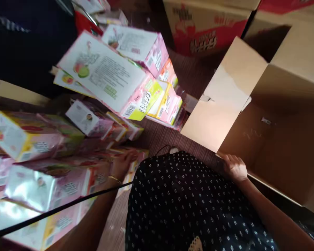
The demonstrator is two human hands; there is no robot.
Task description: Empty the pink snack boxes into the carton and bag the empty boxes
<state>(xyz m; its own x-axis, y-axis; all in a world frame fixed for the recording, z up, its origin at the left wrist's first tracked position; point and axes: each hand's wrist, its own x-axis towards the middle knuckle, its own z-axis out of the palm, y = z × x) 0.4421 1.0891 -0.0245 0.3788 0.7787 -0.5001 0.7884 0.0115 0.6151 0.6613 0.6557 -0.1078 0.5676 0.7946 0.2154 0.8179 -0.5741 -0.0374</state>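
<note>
My left hand [122, 162] reaches down to a pink and yellow product box [136, 157] lying low on the floor; its fingers rest on the box, and whether they grip it is not clear. A thin bangle sits on that wrist. My right hand [234, 167] lies on the near edge of a large open cardboard carton [277, 139], fingers curled over the rim. My lap in dark dotted fabric [185, 202] fills the lower middle.
Several shiny pink, white and yellow product boxes [107, 73] are heaped at left and centre. A red-and-white printed carton [204, 28] stands at the back. A black cable [54, 211] crosses the lower left. Dark brown floor [157, 136] shows between them.
</note>
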